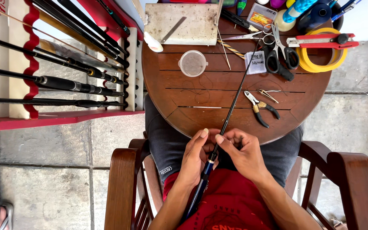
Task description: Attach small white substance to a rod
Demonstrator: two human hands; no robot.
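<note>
A thin black fishing rod (235,96) runs from my lap up across the round wooden table (171,91) toward the scissors. My left hand (196,157) grips the rod just below the table's near edge, thumb up. My right hand (243,153) pinches the same spot from the right, fingers curled over the shaft. The rod's blue lower part (201,187) passes between my forearms over my red shirt.
On the table lie small pliers (258,108), black scissors (280,57), a round clear lid (192,63), a grey slab (182,22), a yellow tape roll (320,57) and thread spools. A red and white rack (64,81) of rods stands at left. Wooden chair arms (122,187) flank me.
</note>
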